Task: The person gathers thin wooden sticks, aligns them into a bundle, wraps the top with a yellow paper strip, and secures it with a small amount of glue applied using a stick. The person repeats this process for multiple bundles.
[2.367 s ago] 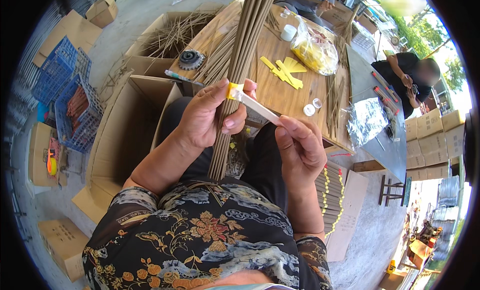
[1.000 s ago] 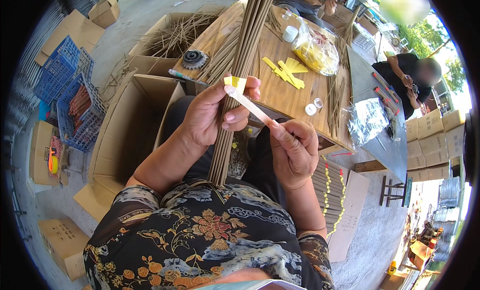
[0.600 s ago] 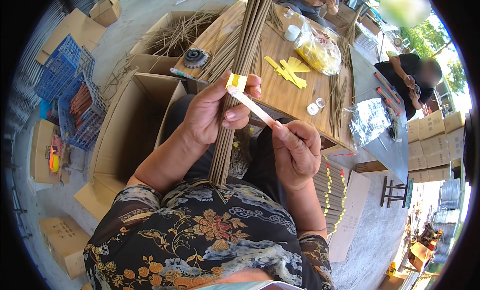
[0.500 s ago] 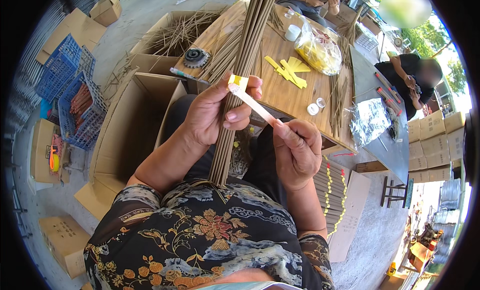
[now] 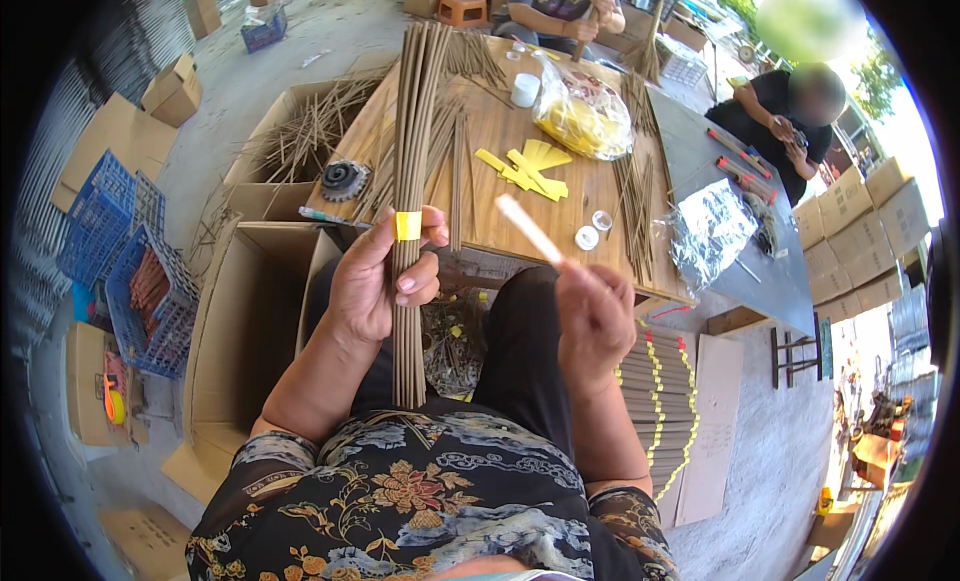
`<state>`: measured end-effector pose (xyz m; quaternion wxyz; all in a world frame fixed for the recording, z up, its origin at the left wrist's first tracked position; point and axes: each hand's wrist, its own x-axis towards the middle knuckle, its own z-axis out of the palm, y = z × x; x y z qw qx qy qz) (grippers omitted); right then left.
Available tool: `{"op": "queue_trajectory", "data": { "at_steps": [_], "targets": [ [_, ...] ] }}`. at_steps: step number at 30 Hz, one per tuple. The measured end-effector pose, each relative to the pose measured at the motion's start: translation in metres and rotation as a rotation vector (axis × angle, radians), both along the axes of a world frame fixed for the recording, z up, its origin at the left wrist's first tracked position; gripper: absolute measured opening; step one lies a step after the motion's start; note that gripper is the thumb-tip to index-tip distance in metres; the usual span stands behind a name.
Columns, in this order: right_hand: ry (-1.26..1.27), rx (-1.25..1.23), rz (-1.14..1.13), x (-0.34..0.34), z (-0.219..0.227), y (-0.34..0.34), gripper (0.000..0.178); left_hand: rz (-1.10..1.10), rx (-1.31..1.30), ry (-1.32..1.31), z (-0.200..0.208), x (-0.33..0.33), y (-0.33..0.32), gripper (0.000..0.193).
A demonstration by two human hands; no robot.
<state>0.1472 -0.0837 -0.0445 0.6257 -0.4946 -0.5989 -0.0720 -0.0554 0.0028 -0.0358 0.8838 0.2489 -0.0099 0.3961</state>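
My left hand is closed round a bundle of thin brown incense sticks, which stands nearly upright in front of me. A yellow paper band wraps the bundle at my thumb and forefinger. In my closed right hand is a flat pale wooden stick, its far end blurred and raised clear of the bundle. Ahead on the wooden table, yellow paper strips lie fanned out. A small white jar and its round lid sit near the table's front edge.
An open cardboard box stands at my left, and another box holds loose sticks. On the table are a plastic bag of yellow strips and a dark toothed disc. Banded bundles lie at right. Two people work beyond.
My right hand has drawn the flat stick away from the yellow band and lifted its tip. The bundle has become more upright, and the view has shifted.
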Motion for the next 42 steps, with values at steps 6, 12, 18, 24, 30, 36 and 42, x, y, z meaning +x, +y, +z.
{"op": "queue_trajectory", "data": {
  "at_steps": [6,12,18,24,30,36,42],
  "targets": [
    [0.178,-0.305,-0.363,0.078,-0.084,0.043,0.017,0.098,0.058,0.185,-0.006,0.018,0.007,0.035],
    [-0.254,-0.261,-0.510,0.116,-0.139,0.075,0.028,0.180,0.123,0.410,-0.014,0.035,0.012,0.030],
    [-0.400,-0.372,-0.487,0.122,-0.147,0.080,0.035,0.225,0.146,0.473,-0.017,0.050,0.012,0.025],
    [-0.298,-0.329,-0.397,0.109,-0.111,0.063,0.039,0.280,0.181,0.530,-0.015,0.058,0.005,0.025],
    [0.331,-0.368,0.574,-0.001,-0.013,0.034,0.075,0.315,0.308,0.614,-0.007,0.056,-0.018,0.025],
    [0.453,-0.321,0.918,-0.022,0.001,0.034,0.043,0.161,0.278,0.381,0.006,0.040,-0.038,0.029],
    [0.484,-0.437,1.029,-0.021,0.011,0.020,0.036,0.020,0.275,0.265,0.009,0.028,-0.044,0.033]
  ]
}}
